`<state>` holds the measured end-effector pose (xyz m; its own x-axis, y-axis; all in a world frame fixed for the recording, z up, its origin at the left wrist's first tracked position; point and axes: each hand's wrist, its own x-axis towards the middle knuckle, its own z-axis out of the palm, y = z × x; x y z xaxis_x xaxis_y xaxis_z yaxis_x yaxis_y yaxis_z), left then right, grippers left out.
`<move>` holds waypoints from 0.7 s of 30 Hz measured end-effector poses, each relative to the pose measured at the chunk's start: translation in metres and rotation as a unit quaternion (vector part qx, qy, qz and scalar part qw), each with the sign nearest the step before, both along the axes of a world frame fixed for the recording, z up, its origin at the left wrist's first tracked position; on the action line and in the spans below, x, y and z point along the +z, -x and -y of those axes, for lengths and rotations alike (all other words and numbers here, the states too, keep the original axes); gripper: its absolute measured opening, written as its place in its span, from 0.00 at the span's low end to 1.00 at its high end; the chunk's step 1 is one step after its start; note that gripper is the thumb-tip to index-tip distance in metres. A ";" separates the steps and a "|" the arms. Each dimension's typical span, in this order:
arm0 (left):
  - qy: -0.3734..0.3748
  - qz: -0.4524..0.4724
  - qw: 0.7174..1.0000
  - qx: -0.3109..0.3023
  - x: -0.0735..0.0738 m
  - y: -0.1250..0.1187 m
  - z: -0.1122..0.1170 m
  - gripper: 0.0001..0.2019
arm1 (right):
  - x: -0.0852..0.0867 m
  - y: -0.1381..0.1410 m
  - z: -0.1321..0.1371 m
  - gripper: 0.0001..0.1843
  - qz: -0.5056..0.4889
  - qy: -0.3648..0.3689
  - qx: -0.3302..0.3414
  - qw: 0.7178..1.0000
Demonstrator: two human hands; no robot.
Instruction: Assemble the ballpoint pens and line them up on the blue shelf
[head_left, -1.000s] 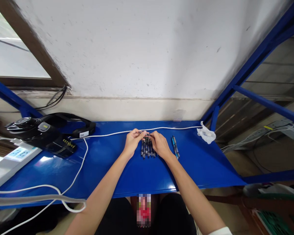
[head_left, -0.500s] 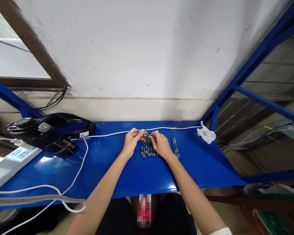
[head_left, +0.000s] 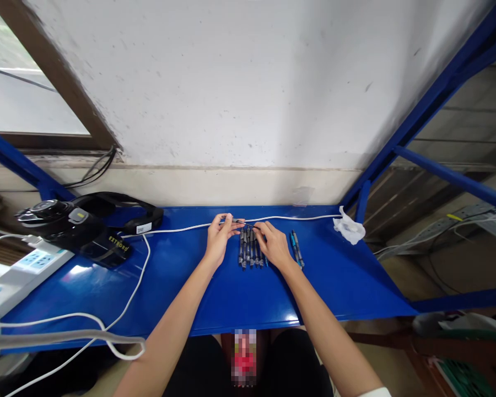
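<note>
Above the blue shelf top, my left hand (head_left: 219,238) is closed on a dark pen (head_left: 236,220), pinched between thumb and fingers. A thin dark rod (head_left: 249,224), which looks like a refill, runs from the pen to the fingertips of my right hand (head_left: 273,242). Those right fingers pinch its other end. Just below and between my hands lies a row of several dark pens (head_left: 251,251), side by side, its right end partly covered by my right hand. Farther right, a small group of pens (head_left: 296,249) with some blue on them rests apart.
A black device with a strap (head_left: 82,231) occupies the left side, near a white power strip (head_left: 28,270) and loose white cables (head_left: 143,264). Crumpled white tissue (head_left: 349,229) sits at the back right. Blue frame posts (head_left: 397,149) and the wall bound the shelf top (head_left: 334,292).
My hands have drawn slightly apart, the left one moving a little leftward with the pen. More of the thin rod shows between them. The pens on the shelf top lie as before.
</note>
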<state>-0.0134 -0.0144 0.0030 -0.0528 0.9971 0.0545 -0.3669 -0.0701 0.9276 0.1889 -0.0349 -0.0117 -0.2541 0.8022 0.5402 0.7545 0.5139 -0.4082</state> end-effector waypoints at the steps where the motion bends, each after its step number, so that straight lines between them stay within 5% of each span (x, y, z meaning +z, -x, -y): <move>1: -0.001 -0.001 1.000 -0.001 0.000 0.000 0.000 0.25 | 0.000 0.000 0.000 0.16 0.000 0.000 0.001 1.000; 13: -0.018 -0.014 0.998 -0.056 0.003 -0.002 0.002 0.26 | 0.001 0.000 0.000 0.16 0.000 0.006 0.002 1.000; 21: -0.034 -0.005 0.999 -0.015 0.004 0.000 0.001 0.26 | -0.008 -0.001 -0.004 0.16 -0.039 0.007 0.000 0.999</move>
